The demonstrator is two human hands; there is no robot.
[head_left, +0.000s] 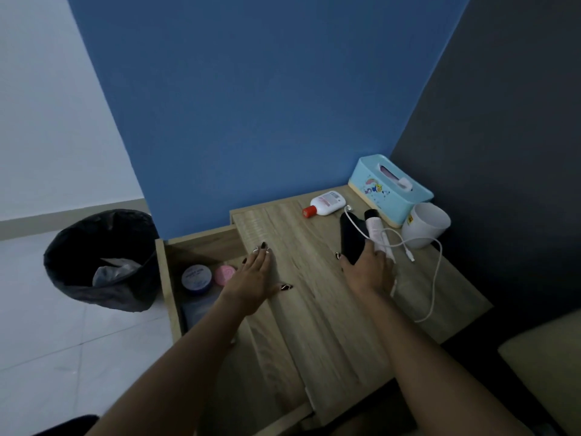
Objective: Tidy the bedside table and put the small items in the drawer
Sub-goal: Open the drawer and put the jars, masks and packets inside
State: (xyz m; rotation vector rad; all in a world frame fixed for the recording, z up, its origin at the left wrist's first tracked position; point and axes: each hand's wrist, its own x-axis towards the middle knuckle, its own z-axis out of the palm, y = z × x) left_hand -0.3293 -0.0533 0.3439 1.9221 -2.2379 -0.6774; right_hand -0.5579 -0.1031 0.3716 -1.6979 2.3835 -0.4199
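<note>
Left hand (254, 278) flat, fingers straight, on surface (317, 316) mid-frame; right hand (367, 270) grips black item (351, 237). Drawer (167, 278), centre left, holds purple jar (196, 278) and pink jar (225, 274); I judge bottle (327, 203), tube (375, 230), cable (435, 275) yet to stow.

You face a blue wall (251, 105) filling the centre and top of the frame; at right it meets a dark grey wall (509, 121); the wooden bedside table (314, 278) stands in that corner, lower centre; at upper left you have a pale wall (47, 121) with a grey skirting (63, 220); below lie pale floor tiles (63, 335) and a black-lined bin (103, 259); a cream cushion edge (544, 366) shows at lower right; the light is dim.
</note>
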